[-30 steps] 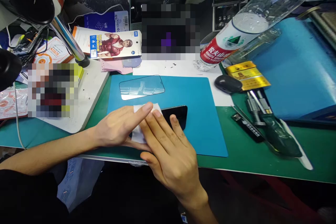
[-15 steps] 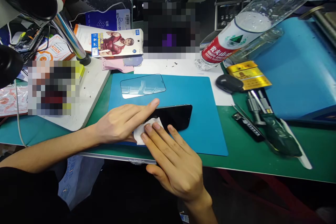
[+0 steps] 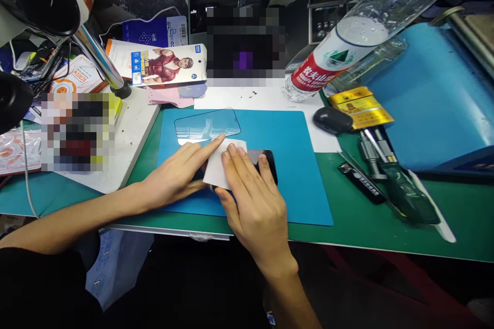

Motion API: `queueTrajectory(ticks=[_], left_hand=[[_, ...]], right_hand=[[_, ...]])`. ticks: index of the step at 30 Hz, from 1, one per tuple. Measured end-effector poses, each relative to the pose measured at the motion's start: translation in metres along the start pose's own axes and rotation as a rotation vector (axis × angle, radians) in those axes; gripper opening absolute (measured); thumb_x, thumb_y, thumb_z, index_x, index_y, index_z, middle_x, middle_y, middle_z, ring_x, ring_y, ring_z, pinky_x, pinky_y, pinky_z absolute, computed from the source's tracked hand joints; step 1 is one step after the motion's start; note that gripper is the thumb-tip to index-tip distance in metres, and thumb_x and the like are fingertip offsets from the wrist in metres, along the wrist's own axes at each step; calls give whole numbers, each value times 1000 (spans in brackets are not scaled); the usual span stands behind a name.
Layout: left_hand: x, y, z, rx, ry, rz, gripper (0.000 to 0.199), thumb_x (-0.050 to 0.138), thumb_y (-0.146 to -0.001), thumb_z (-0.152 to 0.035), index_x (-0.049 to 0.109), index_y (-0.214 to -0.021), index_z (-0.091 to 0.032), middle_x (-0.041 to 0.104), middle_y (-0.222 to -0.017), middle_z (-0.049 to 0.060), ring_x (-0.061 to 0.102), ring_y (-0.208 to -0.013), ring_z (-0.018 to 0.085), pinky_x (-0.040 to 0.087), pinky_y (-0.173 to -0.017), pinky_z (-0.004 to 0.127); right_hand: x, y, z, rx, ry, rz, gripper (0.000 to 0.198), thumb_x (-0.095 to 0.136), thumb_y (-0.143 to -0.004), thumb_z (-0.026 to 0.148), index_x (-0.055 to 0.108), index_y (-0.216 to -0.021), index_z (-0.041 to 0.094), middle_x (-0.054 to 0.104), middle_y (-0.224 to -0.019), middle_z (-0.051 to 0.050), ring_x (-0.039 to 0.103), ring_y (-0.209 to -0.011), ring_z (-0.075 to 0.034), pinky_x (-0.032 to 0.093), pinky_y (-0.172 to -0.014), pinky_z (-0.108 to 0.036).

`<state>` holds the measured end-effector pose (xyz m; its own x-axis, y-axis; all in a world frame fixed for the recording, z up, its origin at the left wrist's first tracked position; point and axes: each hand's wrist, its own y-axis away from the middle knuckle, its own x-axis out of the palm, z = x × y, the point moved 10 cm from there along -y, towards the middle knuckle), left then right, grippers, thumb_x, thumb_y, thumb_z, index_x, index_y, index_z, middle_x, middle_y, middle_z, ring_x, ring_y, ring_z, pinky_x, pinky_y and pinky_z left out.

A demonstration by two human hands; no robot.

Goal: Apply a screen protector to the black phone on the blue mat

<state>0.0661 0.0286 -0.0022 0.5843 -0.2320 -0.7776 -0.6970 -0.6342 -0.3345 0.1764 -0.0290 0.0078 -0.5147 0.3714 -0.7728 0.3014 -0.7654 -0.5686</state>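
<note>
A dark smartphone (image 3: 271,163) lies on the blue mat (image 3: 303,185), its middle and left part covered by hands and wipe. My left hand (image 3: 173,172) grips its left end, with thumb and fingers on opposite long edges. Over the screen spreads a white wipe (image 3: 216,168), pressed down under the outstretched fingers of my right hand (image 3: 258,205). A clear glass screen protector (image 3: 208,124) with a thin black border rests farther back on the mat, close to my left fingertip.
Right of the mat are a water bottle (image 3: 328,59), a black mouse-like object (image 3: 332,120), a yellow packet (image 3: 360,108) and a green-handled tool (image 3: 411,198). Boxed packaging (image 3: 170,64) and a lamp pole (image 3: 100,59) stand back left, beside a white board (image 3: 135,133).
My right hand and the wipe have moved away from me, up across the phone screen. The wipe now looks flatter and covers more of it. My left hand stays at the phone's left end.
</note>
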Motion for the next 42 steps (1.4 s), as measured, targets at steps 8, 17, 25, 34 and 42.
queueTrajectory(ticks=[8,17,25,34,42], left_hand=[[5,1,4,-81,120,73,97,68,-99,-65,17,-173,-29,64,-134,15,66,-119,32,60,-103,53],[16,7,11,-126,57,114,90,66,-106,-36,9,-174,-25,64,-133,14,63,-120,32,59,-102,52],[13,-2,9,-164,80,106,70,80,-98,-38,43,-154,-18,64,-143,17,63,-132,33,53,-114,53],[10,1,7,-189,88,107,66,80,-97,-34,44,-150,-20,64,-138,14,64,-128,31,57,-108,48],[6,1,-1,-72,51,34,61,73,-102,-39,42,-151,-21,66,-128,11,65,-112,28,59,-98,47]], right_hand=[[1,-1,7,-11,-39,82,56,47,-113,35,46,-161,6,59,-158,-21,50,-155,-30,39,-132,-56],[7,31,18,-70,-18,156,52,53,-110,31,55,-153,2,58,-160,-19,45,-159,-29,33,-135,-51],[-6,19,-19,123,88,76,55,60,-108,26,50,-159,5,56,-161,-21,50,-155,-31,34,-134,-55],[-25,34,-54,287,122,-47,59,57,-109,18,42,-166,16,51,-165,-18,49,-156,-31,38,-131,-58],[3,4,8,45,11,62,74,56,-110,35,26,-171,7,48,-167,-21,41,-161,-31,36,-133,-56]])
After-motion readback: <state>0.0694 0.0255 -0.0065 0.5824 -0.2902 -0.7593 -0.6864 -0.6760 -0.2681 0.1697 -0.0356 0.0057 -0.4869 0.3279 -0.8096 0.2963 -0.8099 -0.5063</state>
